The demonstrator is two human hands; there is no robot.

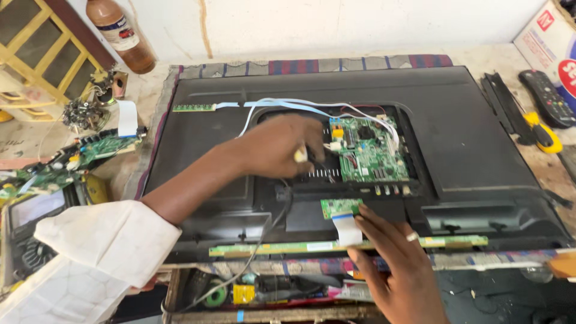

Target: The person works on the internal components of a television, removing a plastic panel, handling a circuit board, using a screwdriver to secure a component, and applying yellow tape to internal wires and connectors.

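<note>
TV (480,138) lies face down on the tabletop (540,168), black back up, on a striped cloth (360,63). Centre cavity exposes the green main board (372,150).

Left hand (282,147) sits over the cavity, just left of the main board. Its grip is closed around a small tool with a pale yellow tip (300,156); the tip shows at the fingers, right beside the board's left edge. A dark cable (264,240) runs from under this hand down over the TV's near edge.

Right hand (390,258) is at the near edge, fingers extended. Fingertips touch the small green board (341,207) and the white flat cable (347,229) that drops from it to the long strip board (348,246) along the bottom edge. Can't tell whether it pinches the cable or only presses on it. Ring on one finger.

White and blue ribbon cables (282,105) run from the main board's top left to a narrow green board (194,108) at upper left.

Around: loose circuit boards (66,162) at left, brown bottle (123,36) top left, screwdriver (543,135) and remote (547,97) at right.
</note>
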